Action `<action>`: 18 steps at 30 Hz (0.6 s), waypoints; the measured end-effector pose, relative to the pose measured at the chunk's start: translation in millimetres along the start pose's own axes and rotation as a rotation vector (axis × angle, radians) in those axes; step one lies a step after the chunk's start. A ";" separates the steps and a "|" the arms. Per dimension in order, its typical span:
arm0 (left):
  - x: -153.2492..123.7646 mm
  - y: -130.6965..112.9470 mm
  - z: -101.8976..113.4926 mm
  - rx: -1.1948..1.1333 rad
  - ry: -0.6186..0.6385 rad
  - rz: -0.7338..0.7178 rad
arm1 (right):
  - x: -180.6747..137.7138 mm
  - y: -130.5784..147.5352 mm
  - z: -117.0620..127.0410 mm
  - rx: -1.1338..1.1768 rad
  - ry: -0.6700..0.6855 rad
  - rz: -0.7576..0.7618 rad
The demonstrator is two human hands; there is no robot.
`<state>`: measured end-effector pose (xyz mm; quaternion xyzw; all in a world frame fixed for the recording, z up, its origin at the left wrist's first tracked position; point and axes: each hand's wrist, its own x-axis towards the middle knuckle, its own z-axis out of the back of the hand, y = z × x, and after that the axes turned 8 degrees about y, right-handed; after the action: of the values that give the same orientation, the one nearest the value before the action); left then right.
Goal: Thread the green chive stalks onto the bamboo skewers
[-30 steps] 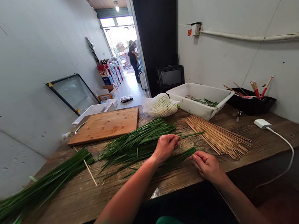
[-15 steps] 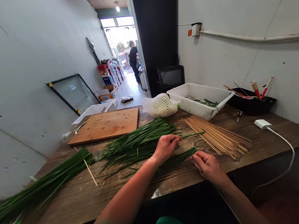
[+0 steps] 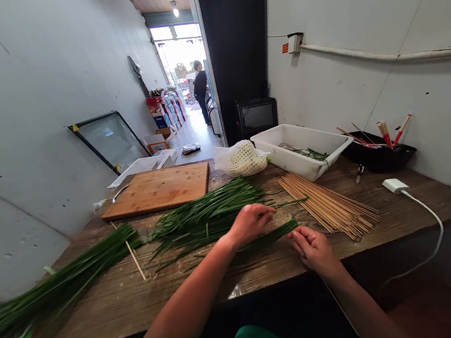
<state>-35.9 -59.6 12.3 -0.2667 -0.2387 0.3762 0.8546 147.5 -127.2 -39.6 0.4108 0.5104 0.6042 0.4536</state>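
My right hand (image 3: 312, 247) is closed in a pinch at the cut end of a small bunch of garlic chives (image 3: 272, 234) near the table's front edge. A thin bamboo skewer (image 3: 280, 214) sticks up at that end, between my hands; its lower part is hidden. My left hand (image 3: 252, 224) hovers over the chives, its fingers loosely stretched towards the skewer and slightly apart from it. Behind it lies a larger pile of garlic chives (image 3: 213, 203). Many loose bamboo skewers (image 3: 328, 205) are fanned out to the right, one chive stalk reaching towards them.
Another chive bundle (image 3: 66, 276) lies at left beside a single stick (image 3: 135, 260). Further back are a wooden cutting board (image 3: 158, 190), a net-wrapped item (image 3: 243, 158), a white tub (image 3: 307, 169) and a black tray (image 3: 392, 158). A white charger (image 3: 395, 186) trails its cable over the edge.
The fingers of my left hand have loosened from a pinch on the skewer and straightened. My right hand keeps its pinch at almost the same spot.
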 end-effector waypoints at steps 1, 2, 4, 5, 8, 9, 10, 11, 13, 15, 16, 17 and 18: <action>0.2 3.7 2.3 0.064 -0.061 0.057 | 0.2 -0.2 -0.1 0.004 -0.002 -0.003; 0.0 7.6 4.1 0.134 -0.085 0.097 | 0.3 -0.5 -0.1 0.005 -0.005 -0.005; -1.1 14.1 5.3 0.283 -0.033 0.145 | 0.4 -1.1 0.0 0.005 -0.006 -0.008; -1.8 16.1 4.7 0.349 0.014 0.162 | 0.3 -1.2 0.0 0.009 -0.003 -0.007; -2.0 17.7 -0.3 0.489 0.105 0.215 | -0.6 0.0 -0.1 0.030 0.011 -0.007; -1.4 17.5 -2.3 0.515 0.115 0.233 | -0.9 0.7 -0.2 0.033 0.012 -0.010; -0.3 17.2 -4.1 0.537 0.117 0.251 | -1.2 1.2 -0.4 0.033 0.013 -0.014; 0.9 17.1 -5.6 0.557 0.112 0.263 | -1.3 1.6 -0.5 0.031 0.014 -0.019; 3.4 17.5 -7.7 0.595 0.098 0.271 | -1.1 1.4 -0.8 0.027 0.013 -0.025; 5.3 17.7 -8.6 0.629 0.091 0.262 | -0.6 0.4 -0.9 0.023 0.008 -0.023; 5.9 17.3 -8.7 0.644 0.096 0.253 | -0.3 -0.2 -0.8 0.021 0.007 -0.023; 6.3 16.6 -8.7 0.660 0.102 0.248 | -0.1 -0.6 -0.7 0.019 0.006 -0.021; 6.4 15.4 -8.5 0.676 0.106 0.247 | 0.0 -0.9 -0.6 0.015 0.007 -0.019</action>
<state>-34.8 -48.2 -2.5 -0.0149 -0.0223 0.5199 0.8538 147.0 -127.2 -40.6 0.4071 0.5204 0.5975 0.4544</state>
